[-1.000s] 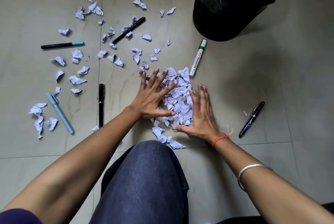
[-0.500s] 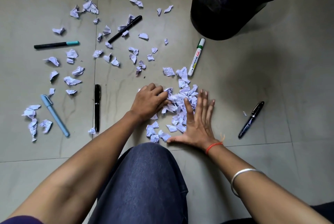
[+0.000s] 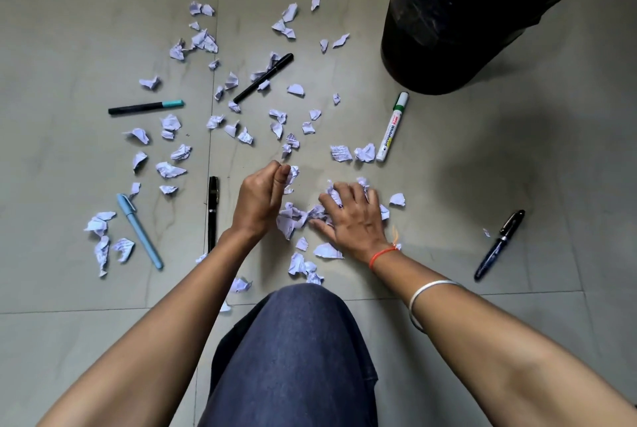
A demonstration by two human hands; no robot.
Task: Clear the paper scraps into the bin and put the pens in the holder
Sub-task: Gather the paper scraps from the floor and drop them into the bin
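Observation:
Torn white paper scraps [image 3: 296,218] lie heaped on the grey floor between my hands, with many more scattered to the upper left [image 3: 203,40]. My left hand [image 3: 260,197] is fisted around a wad of scraps, raised a little off the floor. My right hand [image 3: 351,213] curls its fingers over scraps on the floor. Pens lie around: a white marker with green cap [image 3: 393,126], a black pen [image 3: 263,78], a black pen with teal cap [image 3: 146,107], a light blue pen [image 3: 139,232], a black pen [image 3: 213,211] beside my left wrist, and a dark pen [image 3: 499,244] at right.
A tall bin lined with a black bag [image 3: 458,19] stands at the upper right, just beyond the white marker. My knee in dark trousers [image 3: 296,350] is at the bottom centre. No pen holder is in view.
Both hands went from flat, raking the scraps together, to closed. The left hand lifted with a wad of scraps; the right curled its fingers over the pile.

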